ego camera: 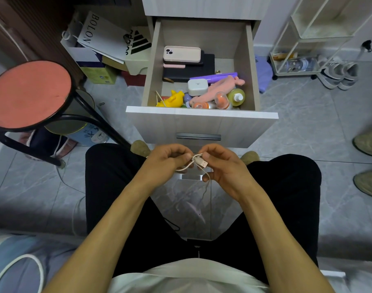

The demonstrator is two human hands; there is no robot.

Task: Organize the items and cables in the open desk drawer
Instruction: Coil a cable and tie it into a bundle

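Note:
The open wooden drawer (pixel 202 115) stands in front of my knees. A white USB cable (pixel 199 162) is bunched between both hands below the drawer front, its plug sticking out to the right. My left hand (pixel 167 159) pinches the cable's loops. My right hand (pixel 221 163) grips the cable near the plug, and a strand hangs down from it. Inside the drawer lie a pink-cased phone (pixel 182 53) on dark flat items (pixel 202 67), a white earbud case (pixel 197 87), a purple stick (pixel 213 76), a pink plush (pixel 221 88), a yellow toy (pixel 173 99) and a green bottle (pixel 237 97).
A red-topped stool (pixel 29 94) stands at the left. Paper bags and boxes (pixel 105 45) sit left of the drawer. A white wire rack (pixel 303 49) and grey sneakers (pixel 339 76) are at the right. Another person's shoes (pixel 369 161) show at the right edge.

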